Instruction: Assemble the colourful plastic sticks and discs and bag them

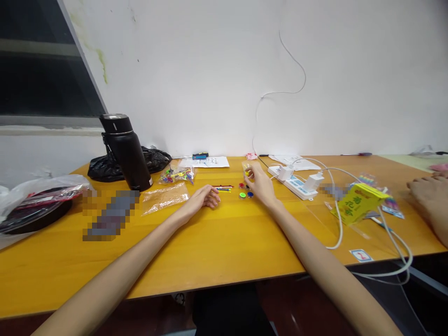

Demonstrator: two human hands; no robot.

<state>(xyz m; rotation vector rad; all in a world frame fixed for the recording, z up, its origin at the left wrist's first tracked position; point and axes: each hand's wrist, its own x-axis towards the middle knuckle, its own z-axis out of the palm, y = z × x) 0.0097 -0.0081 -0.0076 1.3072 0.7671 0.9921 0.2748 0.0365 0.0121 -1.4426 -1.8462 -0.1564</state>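
My right hand (261, 184) is closed in a pinch on a small yellow piece (248, 172), partly covered by the fingers. Just below and left of that hand lie small round discs, among them a green disc (242, 195) and a blue disc (250, 194). My left hand (201, 201) rests on the table with its fingers loosely bent and apart, holding nothing. Beyond its fingertips is a small row of thin coloured sticks (223, 189). A flat clear plastic bag (166, 198) lies to the left of this hand.
At the left stand a black bottle (128, 156) and a bagged round pan (38, 210). A bag of colourful pieces (178, 174) lies farther back. To the right are a white power strip (294, 184) with cables, a yellow box (359, 203) and another person's hand (429, 200).
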